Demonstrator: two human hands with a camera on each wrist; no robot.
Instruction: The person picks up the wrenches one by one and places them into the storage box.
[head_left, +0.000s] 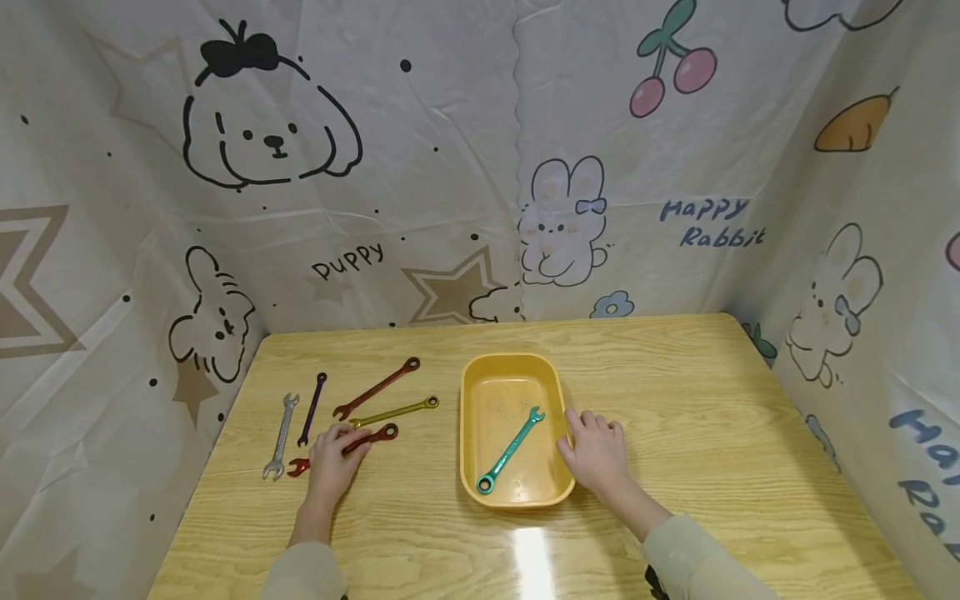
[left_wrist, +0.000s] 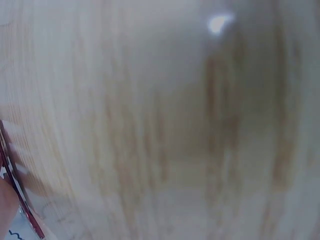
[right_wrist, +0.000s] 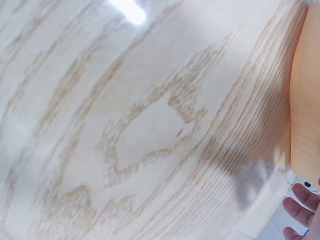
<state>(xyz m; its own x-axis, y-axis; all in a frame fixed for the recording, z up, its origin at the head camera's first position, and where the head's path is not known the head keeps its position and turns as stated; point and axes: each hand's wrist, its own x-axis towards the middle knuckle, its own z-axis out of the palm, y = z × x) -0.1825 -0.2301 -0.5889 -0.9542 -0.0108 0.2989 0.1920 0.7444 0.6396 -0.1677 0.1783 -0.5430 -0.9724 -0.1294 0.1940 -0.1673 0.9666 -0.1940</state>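
My left hand [head_left: 334, 460] pinches a dark red wrench [head_left: 387, 432] by its shaft, close over the table; its ring end shows past the fingertips and part of the shaft is hidden. In the left wrist view only a slice of that wrench [left_wrist: 25, 207] shows. A red open jaw end [head_left: 298, 467] pokes out left of the hand. At the right side of the yellow tray [head_left: 512, 360], my right hand [head_left: 600, 454] rests with thumb and index finger at the rim and the other fingers loose. A teal wrench [head_left: 512, 450] lies slantwise inside the tray.
Left of the tray lie a yellow wrench [head_left: 395, 412], a longer red wrench [head_left: 377, 389], a purple wrench [head_left: 312, 410] and a silver wrench [head_left: 281, 437]. The wooden table [head_left: 652, 358] is bordered by a printed cloth [head_left: 450, 108] at the back and sides.
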